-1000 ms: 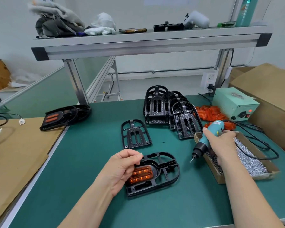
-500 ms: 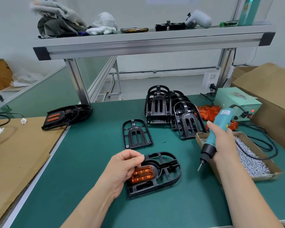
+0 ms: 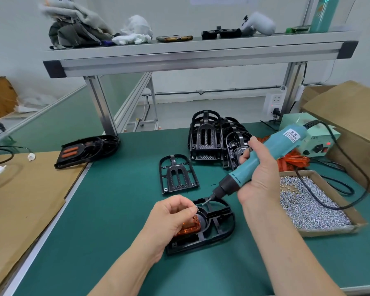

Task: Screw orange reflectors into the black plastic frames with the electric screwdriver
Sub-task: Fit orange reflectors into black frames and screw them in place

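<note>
Head view: the left hand (image 3: pixel 169 218) is pinching a small screw (image 3: pixel 197 208) between thumb and fingertip, over the orange reflector (image 3: pixel 189 228), which is sitting in the black plastic frame (image 3: pixel 218 227) at the mat's six o'clock. The right hand (image 3: pixel 259 178) is gripping the teal electric screwdriver (image 3: pixel 265 154), its bit slanting in from two o'clock. Judged risk: the tilted bit is liable to slip off the tiny head, scarring the glossy translucent reflector or nicking fingers. The frame is looking ribbed, matte and rigid.

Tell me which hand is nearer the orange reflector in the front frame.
Left. The left hand sits right over the orange reflector, pinching a small screw above its far end. The right hand is farther right, gripping the electric screwdriver, clear of it.
</note>
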